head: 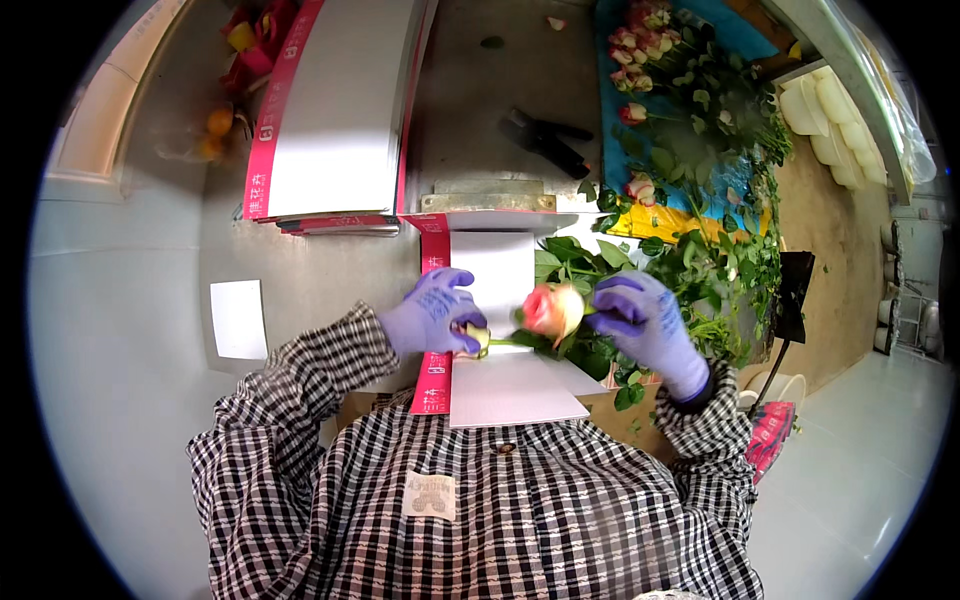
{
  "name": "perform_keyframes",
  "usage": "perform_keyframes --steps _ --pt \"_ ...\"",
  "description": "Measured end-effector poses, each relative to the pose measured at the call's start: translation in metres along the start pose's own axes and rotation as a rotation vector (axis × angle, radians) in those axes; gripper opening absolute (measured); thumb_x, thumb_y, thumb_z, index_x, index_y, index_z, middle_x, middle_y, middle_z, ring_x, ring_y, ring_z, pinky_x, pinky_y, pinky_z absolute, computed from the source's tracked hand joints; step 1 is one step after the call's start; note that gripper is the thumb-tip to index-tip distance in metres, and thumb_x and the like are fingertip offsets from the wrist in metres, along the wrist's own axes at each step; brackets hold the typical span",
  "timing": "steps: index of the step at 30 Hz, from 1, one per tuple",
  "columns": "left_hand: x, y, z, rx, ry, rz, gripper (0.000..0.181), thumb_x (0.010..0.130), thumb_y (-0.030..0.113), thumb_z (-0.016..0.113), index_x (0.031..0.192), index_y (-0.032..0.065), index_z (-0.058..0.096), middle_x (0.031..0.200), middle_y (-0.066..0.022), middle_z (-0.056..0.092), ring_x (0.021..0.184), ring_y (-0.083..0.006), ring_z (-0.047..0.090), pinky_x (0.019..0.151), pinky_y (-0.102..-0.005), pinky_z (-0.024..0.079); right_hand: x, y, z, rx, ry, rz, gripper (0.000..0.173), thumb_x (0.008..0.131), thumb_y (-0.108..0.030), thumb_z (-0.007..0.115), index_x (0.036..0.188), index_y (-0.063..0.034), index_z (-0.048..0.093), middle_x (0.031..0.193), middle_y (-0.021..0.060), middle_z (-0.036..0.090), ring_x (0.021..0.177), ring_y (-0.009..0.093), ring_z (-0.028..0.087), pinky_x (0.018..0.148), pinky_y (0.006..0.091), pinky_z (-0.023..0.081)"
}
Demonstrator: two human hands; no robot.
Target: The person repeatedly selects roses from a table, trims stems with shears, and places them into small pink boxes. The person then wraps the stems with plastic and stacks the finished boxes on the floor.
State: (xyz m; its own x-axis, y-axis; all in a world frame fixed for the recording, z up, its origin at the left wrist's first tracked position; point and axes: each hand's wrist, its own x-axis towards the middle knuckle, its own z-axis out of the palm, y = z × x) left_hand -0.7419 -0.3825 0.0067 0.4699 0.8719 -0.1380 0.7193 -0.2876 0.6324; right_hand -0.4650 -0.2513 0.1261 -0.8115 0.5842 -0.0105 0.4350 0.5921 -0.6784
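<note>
My right hand (643,322), in a purple glove, pinches the stem of a pink-and-cream rose (553,311) just behind its bloom. The bloom is slightly blurred and points left, above a white wrapping sheet (495,262) with a pink printed border. My left hand (435,313), gloved the same way, has its fingers on a pale rose (474,341) lying at the border of the sheet. Part of that bloom is hidden by the fingers, and its green stem runs right. Leafy stems (592,352) lie across the sheet's right side, below the right hand.
A stack of wrapping sheets (337,112) lies at the back left. Black-handled pruning shears (547,142) rest on the metal table (465,97) beside a metal bar (487,201). More roses (637,52) lie on a blue sheet (613,142) at right. A small white card (238,320) is at left.
</note>
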Motion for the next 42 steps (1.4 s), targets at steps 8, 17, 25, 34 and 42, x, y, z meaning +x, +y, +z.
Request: perform_keyframes --steps 8,17,25,34,42 --pt "-0.008 0.0 0.009 -0.225 0.348 -0.121 0.094 0.06 0.047 0.082 0.139 0.0132 0.045 0.122 -0.0151 0.049 0.114 -0.0325 0.047 0.101 -0.0476 0.036 0.016 0.042 0.129 -0.26 -0.243 -0.051 0.018 0.083 -0.029 0.061 0.095 -0.0171 0.065 0.1 0.0032 0.058 0.096 0.023 0.056 0.084 0.0397 0.045" --pt "0.016 -0.009 -0.02 -0.1 -0.159 -0.202 0.035 0.08 0.042 0.066 0.108 0.0218 0.071 0.091 -0.001 0.066 0.098 -0.0212 0.053 0.091 -0.0377 0.038 0.03 -0.004 0.108 -0.33 -0.638 -0.101 0.035 0.086 -0.041 0.057 0.101 -0.01 0.061 0.101 0.0121 0.057 0.095 0.026 0.058 0.08 0.0434 0.045" --pt "0.041 -0.012 -0.026 -0.085 -0.4 -0.259 0.035 0.077 0.051 0.066 0.101 0.0253 0.071 0.097 0.0018 0.068 0.101 -0.0211 0.058 0.09 -0.0375 0.04 0.016 0.008 0.133 -0.409 -0.637 -0.245 0.031 0.091 -0.035 0.049 0.1 -0.0075 0.061 0.1 0.0116 0.062 0.089 0.026 0.061 0.072 0.0399 0.048" --pt "0.042 -0.006 -0.024 0.024 -0.37 -0.181 0.035 0.073 0.052 0.067 0.092 0.0227 0.071 0.093 -0.0029 0.069 0.095 -0.0236 0.061 0.084 -0.0408 0.042 0.012 0.017 0.136 -0.062 -0.74 -0.14 0.032 0.09 -0.033 0.049 0.104 -0.0055 0.059 0.107 0.0111 0.059 0.094 0.028 0.058 0.081 0.0406 0.046" --pt "0.028 -0.005 -0.015 0.019 -0.424 -0.271 0.03 0.077 0.05 0.065 0.097 0.0282 0.069 0.095 0.0061 0.066 0.1 -0.0203 0.051 0.086 -0.0442 0.036 0.103 0.142 -0.082 0.191 -0.121 0.59 0.037 0.087 -0.032 0.063 0.106 -0.0004 0.067 0.095 0.0146 0.07 0.087 0.024 0.067 0.079 0.0335 0.053"
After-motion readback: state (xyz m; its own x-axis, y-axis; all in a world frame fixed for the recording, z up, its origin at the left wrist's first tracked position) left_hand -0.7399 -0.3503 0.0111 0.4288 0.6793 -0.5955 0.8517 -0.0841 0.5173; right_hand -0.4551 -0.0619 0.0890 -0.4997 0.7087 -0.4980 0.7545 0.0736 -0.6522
